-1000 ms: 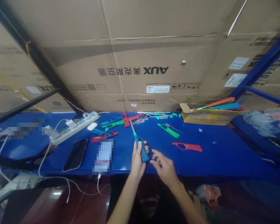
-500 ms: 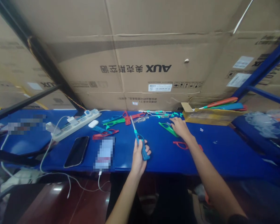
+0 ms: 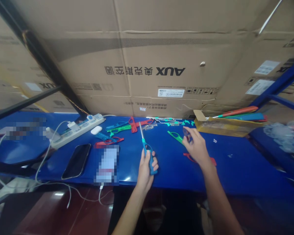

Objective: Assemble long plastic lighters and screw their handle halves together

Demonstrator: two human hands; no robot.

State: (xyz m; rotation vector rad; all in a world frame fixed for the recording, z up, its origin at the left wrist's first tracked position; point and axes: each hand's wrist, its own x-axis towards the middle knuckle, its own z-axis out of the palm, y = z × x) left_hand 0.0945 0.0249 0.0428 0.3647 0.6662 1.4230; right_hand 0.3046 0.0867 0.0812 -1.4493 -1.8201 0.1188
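My left hand (image 3: 145, 169) is wrapped round the handle of a blue long-necked lighter (image 3: 152, 164), its metal tube pointing away from me. Raised over the right part of the table, my right hand (image 3: 198, 146) has thumb and fingers curled toward each other. Something small and dark seems to be at its fingertips, too blurred to name. Just beyond and partly behind that hand lies a green lighter casing (image 3: 174, 135). A red casing (image 3: 189, 157) lies under the wrist, partly covered.
Blue, green and red casings (image 3: 122, 128) lie at the back left, with metal tubes and turquoise parts (image 3: 170, 122) beside them. A yellow box (image 3: 222, 128) holds several lighters. Two phones (image 3: 76, 161), a power strip (image 3: 79, 130) and cables lie left. Cardboard (image 3: 142, 52) stands behind.
My right hand has drawn back toward me and lifted from beside the green casing, its fingers now curled. My left hand still holds the blue lighter; the view has shifted slightly.
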